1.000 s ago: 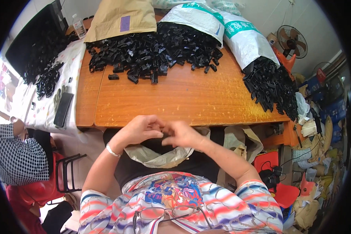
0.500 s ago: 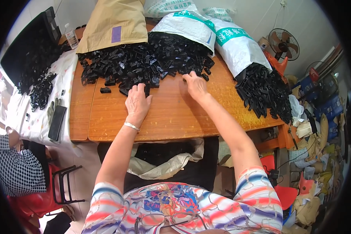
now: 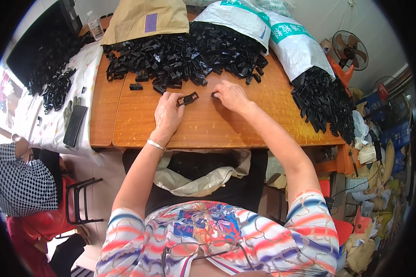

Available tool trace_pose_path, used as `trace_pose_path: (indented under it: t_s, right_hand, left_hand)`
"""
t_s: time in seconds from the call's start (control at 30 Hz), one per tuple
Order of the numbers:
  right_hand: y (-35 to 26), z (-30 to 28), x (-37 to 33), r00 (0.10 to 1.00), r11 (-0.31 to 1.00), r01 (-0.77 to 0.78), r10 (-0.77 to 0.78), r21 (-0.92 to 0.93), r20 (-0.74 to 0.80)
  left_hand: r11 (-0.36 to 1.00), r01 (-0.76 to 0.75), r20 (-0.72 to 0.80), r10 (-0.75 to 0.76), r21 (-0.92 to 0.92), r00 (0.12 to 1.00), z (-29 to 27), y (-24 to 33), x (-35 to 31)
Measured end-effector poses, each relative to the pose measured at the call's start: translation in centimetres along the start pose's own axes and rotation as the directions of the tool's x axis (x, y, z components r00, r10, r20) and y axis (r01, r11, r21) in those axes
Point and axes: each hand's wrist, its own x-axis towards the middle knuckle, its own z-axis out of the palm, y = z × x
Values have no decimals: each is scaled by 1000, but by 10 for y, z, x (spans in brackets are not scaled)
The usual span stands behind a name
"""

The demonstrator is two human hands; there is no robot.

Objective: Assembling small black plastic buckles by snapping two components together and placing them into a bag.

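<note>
My left hand (image 3: 169, 113) is closed on a black plastic part (image 3: 188, 98), a small rectangular frame with an opening, held just above the wooden table (image 3: 171, 134). To its right, my right hand (image 3: 230, 96) pinches a small dark piece (image 3: 214, 95), mostly hidden by the fingertips. The two hands are apart. Beyond them lies a heap of black plastic parts (image 3: 171, 57), spilling from a brown paper sack (image 3: 145, 18) and a white sack (image 3: 233, 18). One loose black part (image 3: 136, 86) sits at the heap's near left edge.
At the right, another white sack (image 3: 300, 51) spills longer black pieces (image 3: 316, 104). An open pale bag (image 3: 185, 182) rests in my lap. A phone (image 3: 75, 125), a bottle (image 3: 95, 25) and more black parts (image 3: 58, 87) lie left. A person (image 3: 25, 180) sits at far left.
Both hands have come away from the heap's near edge. My left hand now holds a black plastic part, and my right fingers hold a small dark piece. The whole view has shifted slightly.
</note>
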Motion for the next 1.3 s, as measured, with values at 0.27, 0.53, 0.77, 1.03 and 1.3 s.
trace_pose_path:
  t_s: [0.27, 0.53, 0.77, 1.03, 1.3]
  right_hand:
    - [-26, 0, -20, 999, 968, -15, 24, 250, -32]
    - [-59, -33, -37, 988, 912, -53, 106, 406, -109]
    - [-93, -40, -38, 955, 883, 226, -119, 411, -270]
    - [-97, -34, -46, 968, 904, 200, -123, 379, -219]
    - [-93, -25, -53, 982, 615, -186, 108, 766, 152]
  left_hand:
    - [987, 12, -35, -18, -160, 999, -16, 11, -13]
    - [951, 56, 80, -33, -303, 996, -23, 22, -22]
    - [725, 256, 282, -89, -640, 955, -17, 33, -26]
    - [546, 385, 397, -103, -744, 912, -22, 35, -32]
    - [585, 377, 376, -128, -719, 918, -24, 40, -44]
